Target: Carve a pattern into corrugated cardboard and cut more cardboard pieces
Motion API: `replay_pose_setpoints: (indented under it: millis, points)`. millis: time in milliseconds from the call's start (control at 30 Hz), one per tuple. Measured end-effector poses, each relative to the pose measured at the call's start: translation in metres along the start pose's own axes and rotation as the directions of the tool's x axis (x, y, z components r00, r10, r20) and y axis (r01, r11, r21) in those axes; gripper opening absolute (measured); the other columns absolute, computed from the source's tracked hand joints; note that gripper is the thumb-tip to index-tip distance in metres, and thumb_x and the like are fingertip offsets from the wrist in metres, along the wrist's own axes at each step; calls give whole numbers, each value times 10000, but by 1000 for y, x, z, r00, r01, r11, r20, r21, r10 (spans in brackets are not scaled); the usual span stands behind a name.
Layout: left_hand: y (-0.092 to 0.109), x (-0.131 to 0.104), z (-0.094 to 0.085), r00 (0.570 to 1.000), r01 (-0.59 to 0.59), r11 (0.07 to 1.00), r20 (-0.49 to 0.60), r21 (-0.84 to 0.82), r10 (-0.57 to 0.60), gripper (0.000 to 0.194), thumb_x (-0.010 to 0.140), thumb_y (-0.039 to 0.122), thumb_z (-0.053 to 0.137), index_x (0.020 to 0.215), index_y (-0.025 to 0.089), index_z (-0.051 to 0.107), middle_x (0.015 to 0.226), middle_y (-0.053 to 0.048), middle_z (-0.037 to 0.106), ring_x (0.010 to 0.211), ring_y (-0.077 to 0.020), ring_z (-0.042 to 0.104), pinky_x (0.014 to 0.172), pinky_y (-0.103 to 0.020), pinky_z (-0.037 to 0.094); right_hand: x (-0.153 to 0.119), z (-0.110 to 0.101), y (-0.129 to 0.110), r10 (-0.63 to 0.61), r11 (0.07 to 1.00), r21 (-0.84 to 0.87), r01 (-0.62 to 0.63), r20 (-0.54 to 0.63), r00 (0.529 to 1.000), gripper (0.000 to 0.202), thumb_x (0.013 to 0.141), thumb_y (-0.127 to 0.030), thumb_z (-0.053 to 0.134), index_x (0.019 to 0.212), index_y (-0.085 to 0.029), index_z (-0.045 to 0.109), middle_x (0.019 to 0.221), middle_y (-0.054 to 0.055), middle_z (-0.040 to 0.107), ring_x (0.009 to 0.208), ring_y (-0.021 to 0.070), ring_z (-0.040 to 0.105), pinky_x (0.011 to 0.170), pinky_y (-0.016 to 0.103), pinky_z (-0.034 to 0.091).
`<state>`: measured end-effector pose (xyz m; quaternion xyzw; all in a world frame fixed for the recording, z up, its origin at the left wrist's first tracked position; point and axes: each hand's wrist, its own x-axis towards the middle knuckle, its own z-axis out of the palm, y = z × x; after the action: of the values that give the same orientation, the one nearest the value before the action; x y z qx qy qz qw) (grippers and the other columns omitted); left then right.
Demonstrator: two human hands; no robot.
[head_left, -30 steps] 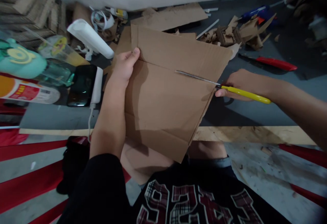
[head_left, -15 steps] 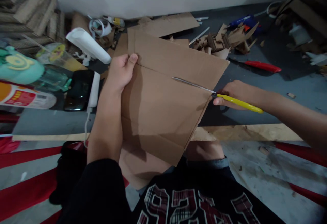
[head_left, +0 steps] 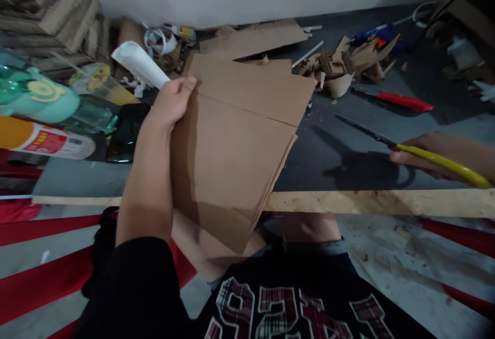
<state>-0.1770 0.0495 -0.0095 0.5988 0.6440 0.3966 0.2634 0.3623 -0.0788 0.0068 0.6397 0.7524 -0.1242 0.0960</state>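
My left hand grips the upper left edge of a brown cardboard sheet, thumb on top. The sheet is tilted over the table's front edge and my lap, with a dark line running across its upper part to the right edge. Off to the right, my right hand is closed around yellow-handled scissors. Their blades point left over the dark table, apart from the cardboard, and look closed. The fingers of this hand are partly hidden behind the handle.
A red-handled tool lies behind the scissors. Cardboard scraps and a blue glue gun are at the back. On the left are a green bottle, an orange-and-white bottle, a drink cup and a black glossy object.
The scissors in my right hand have moved right, off the cardboard. My left hand and the cardboard have shifted left. The white item beside the black object is no longer visible.
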Motion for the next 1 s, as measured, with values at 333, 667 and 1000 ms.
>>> replay_pose_setpoints:
  millis: [333,667,1000]
  points:
    - [82,-1,40,916,-259,821,400,508,41,498,949,497,613,614,221,371,592,26,398,587,-152,405,614,-326,219,44,-49,-50,418,889,-159,-430,-105,902,477,906,-581,672,1213,-232,777,1188,187,741,1102,411,679,801,498,497]
    - [96,-24,85,990,-127,955,98,267,104,550,938,648,518,571,249,427,584,-71,483,963,-325,649,840,-365,460,102,3,-168,9,577,816,40,-56,998,653,929,-801,458,669,-209,551,695,43,627,681,176,601,633,303,483]
    - [96,-20,90,985,-168,969,-62,-183,159,491,987,556,568,628,235,469,731,-51,573,1240,-317,613,1039,-341,471,83,3,-186,-334,-57,873,-485,441,833,604,961,-727,473,1022,-189,741,968,109,791,884,255,755,846,409,639]
